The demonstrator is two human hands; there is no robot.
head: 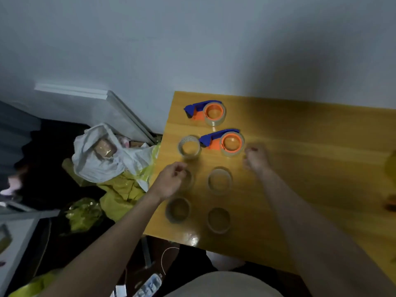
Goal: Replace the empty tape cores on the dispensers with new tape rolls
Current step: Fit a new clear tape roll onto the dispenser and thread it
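A: Where does the nearer dispenser (pixel 222 140) sit?

B: On the yellow table (pixel 310 146), toward its far left part, blue blade end pointing left and orange hub to the right, so its long axis runs left to right. The farther dispenser (pixel 206 111) lies just beyond it, turned the same way. Each hub carries a ring of clear tape.

A: Which hand is closer?

B: The right hand (pixel 256 157). It hovers just right of the hub and slightly nearer the person, fingers loosely curled, gripping nothing visible, though blur leaves some doubt. The hub lies to its left and a little farther away.

A: And the other hand?

B: The left hand (pixel 170 179) hangs over a ring it partly hides, fingers bent; whether it pinches anything cannot be told. The loose roll (pixel 189 146) stands just left of the blade, beyond that hand. Three more rings (pixel 220 181) lie nearer.

A: So the next reach?

B: Probably a short leftward one by the right hand.
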